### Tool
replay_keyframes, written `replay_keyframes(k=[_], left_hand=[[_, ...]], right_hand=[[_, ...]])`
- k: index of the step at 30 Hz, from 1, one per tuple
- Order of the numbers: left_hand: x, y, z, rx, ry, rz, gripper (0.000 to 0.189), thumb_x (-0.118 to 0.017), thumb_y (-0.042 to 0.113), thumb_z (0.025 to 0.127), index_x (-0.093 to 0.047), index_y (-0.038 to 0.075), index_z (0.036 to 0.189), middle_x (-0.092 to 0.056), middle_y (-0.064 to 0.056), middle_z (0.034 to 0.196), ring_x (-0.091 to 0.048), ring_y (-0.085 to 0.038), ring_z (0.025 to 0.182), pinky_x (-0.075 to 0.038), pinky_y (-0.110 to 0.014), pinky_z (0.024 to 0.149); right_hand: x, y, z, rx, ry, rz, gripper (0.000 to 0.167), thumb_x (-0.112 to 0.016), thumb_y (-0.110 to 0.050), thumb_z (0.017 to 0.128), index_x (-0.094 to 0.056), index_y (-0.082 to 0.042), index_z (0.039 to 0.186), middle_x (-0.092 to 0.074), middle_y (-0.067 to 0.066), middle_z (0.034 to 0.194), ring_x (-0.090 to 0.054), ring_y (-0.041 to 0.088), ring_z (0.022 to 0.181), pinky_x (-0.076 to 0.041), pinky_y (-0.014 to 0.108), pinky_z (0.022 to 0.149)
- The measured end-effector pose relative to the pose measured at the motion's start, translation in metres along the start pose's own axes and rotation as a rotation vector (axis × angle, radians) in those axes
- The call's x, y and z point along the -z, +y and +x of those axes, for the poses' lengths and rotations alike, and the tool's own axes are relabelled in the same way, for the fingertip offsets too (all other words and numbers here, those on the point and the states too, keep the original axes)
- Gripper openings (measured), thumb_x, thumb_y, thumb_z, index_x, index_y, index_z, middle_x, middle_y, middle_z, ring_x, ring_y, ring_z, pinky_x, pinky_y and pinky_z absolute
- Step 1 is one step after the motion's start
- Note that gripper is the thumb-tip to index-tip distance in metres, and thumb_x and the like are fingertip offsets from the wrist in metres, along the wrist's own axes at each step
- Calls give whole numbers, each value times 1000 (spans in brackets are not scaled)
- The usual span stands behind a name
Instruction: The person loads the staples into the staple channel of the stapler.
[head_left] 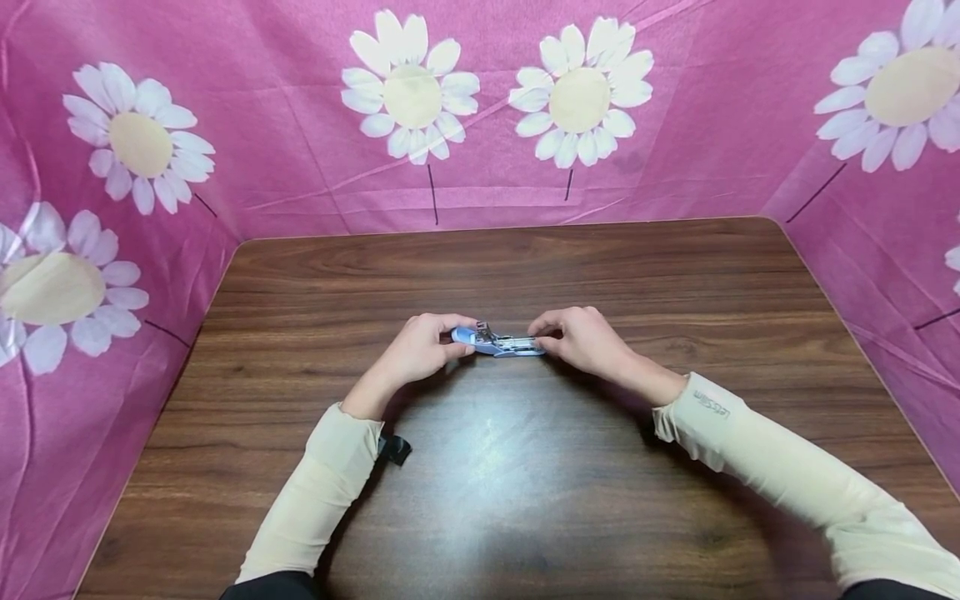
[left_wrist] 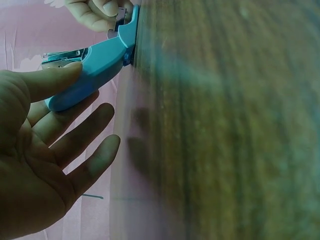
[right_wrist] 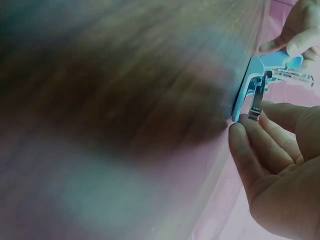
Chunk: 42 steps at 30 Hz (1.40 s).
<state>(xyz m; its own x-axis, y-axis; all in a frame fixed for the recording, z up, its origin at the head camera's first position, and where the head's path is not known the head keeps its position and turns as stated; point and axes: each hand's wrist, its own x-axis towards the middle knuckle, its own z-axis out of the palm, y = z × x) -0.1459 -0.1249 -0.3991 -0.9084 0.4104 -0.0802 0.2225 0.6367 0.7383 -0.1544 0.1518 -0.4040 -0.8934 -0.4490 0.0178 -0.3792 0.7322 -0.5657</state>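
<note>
A light blue stapler [head_left: 501, 352] lies low on the wooden table, opened up so that its metal parts show. My left hand [head_left: 422, 348] pinches its left end between thumb and fingers. In the left wrist view the thumb presses the blue body [left_wrist: 102, 61], and the other fingers spread out below. At the stapler's right end is my right hand [head_left: 588, 340]. From the right wrist, its thumb and fingers close around the tip of the metal staple channel [right_wrist: 256, 100]. Whether staples lie in the channel cannot be made out.
The brown wood-grain table [head_left: 480, 483] spreads around both hands. A pink cloth [head_left: 285, 108] printed with white daisies stands along its back and sides. A black strap piece [head_left: 395, 450] sticks out by the left sleeve cuff.
</note>
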Motion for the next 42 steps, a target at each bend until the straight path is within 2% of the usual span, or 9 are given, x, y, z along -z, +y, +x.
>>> replay_keyframes(k=[5,10,15,22,34,37,42], left_hand=[[-1,0,-1,-2,-1,-3,38,-76,22,91,-71,16,128,-73,-1,82,-58,-8,51,-48,-27,61],[-1,0,-1,-4,8,11,37,-77,22,90,-72,16,127,-74,-1,86,-58,-7,51,-48,-27,64],[-2,0,0,-2,4,3,37,-76,21,91,-72,15,127,-74,-2,86,-58,-7,52,-48,-28,61],[-2,0,0,5,9,14,38,-77,22,90,-72,16,127,-73,-1,81,-58,-8,50,-47,-28,61],[-1,3,1,2,11,28,38,-77,21,90,-72,17,128,-74,-2,86,-58,-7,52,-48,-29,63],[0,5,1,-6,15,50,39,-77,23,90,-72,20,129,-74,1,85,-56,-7,52,-47,-28,63],[2,10,4,-53,-3,87,42,-76,21,91,-69,19,133,-73,-1,74,-53,-6,50,-43,-28,60]], right_hand=[[3,6,-3,-36,6,12,15,-77,-21,89,-79,-17,103,-80,-3,94,-73,15,89,-55,42,83],[5,11,-7,-52,-4,35,14,-77,-19,89,-80,-17,102,-80,-3,93,-74,13,89,-55,42,83],[4,13,-8,-62,-5,50,14,-77,-16,88,-80,-17,102,-80,-2,93,-74,14,90,-55,42,83],[2,13,-7,-48,2,50,15,-77,-12,86,-79,-15,100,-80,-1,92,-75,16,89,-55,42,83],[-1,12,-4,-31,22,28,10,-80,-14,85,-79,-17,95,-79,-3,88,-73,13,85,-55,40,81],[-1,11,-4,-28,29,17,10,-81,-15,85,-80,-17,94,-79,-3,87,-73,14,85,-55,41,81],[-1,10,-4,-39,38,1,10,-81,-16,84,-80,-18,94,-79,-4,86,-72,14,84,-54,41,80]])
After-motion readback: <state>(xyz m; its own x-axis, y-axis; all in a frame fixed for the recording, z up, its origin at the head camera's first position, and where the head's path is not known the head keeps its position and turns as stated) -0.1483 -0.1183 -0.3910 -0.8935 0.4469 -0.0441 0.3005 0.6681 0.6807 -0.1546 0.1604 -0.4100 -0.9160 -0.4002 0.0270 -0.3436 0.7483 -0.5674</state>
